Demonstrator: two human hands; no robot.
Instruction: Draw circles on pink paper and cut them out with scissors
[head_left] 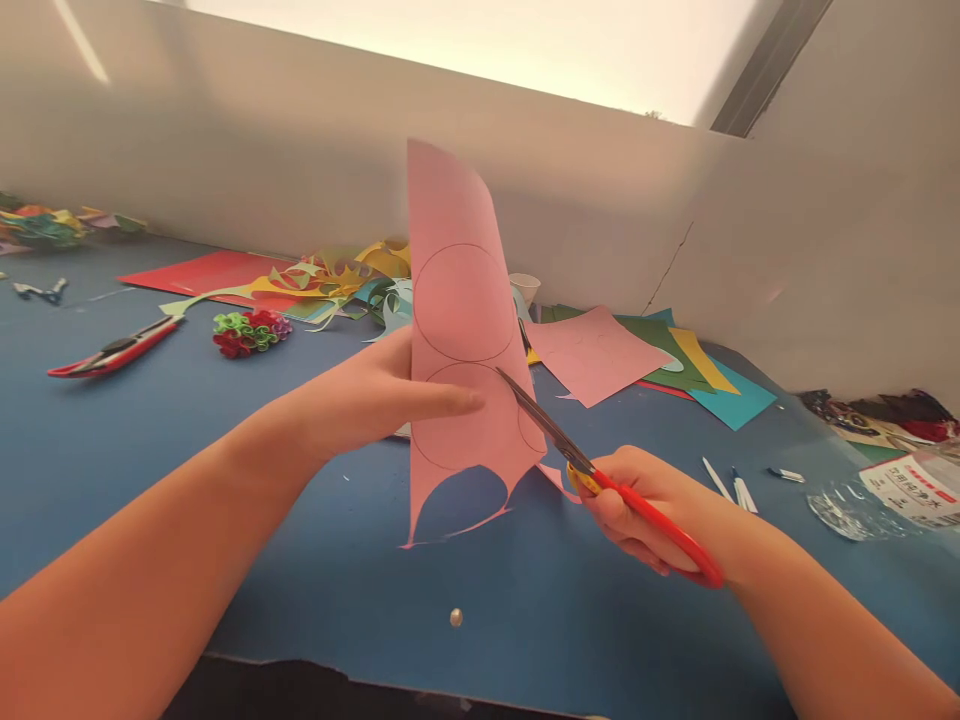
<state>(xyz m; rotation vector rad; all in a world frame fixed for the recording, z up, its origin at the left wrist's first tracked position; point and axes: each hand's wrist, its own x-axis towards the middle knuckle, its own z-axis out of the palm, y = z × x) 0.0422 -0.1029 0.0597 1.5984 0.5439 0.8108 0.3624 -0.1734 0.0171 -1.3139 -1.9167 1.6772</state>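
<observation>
Held up over the table is a curved sheet of pink paper [461,210], with circles drawn on it and a rounded piece cut out at its lower end. My left hand [382,390] grips its left side, thumb across the front and the other fingers hidden behind. In my right hand [637,510] is a pair of red-handled scissors [551,430], fingers wrapped round the handles. The blades look nearly closed, and their tips lie over the edge of the lower drawn circle. Whether they touch the paper I cannot tell.
On the blue table [337,580] lie a red-handled utility knife [120,350], a ruffled paper flower cluster [251,332], yellow paper scraps [330,280], another pink sheet [596,350] and a blue sheet [735,390]. A plastic bottle [885,500] lies at right. A pearl bead [456,618] sits near the front edge.
</observation>
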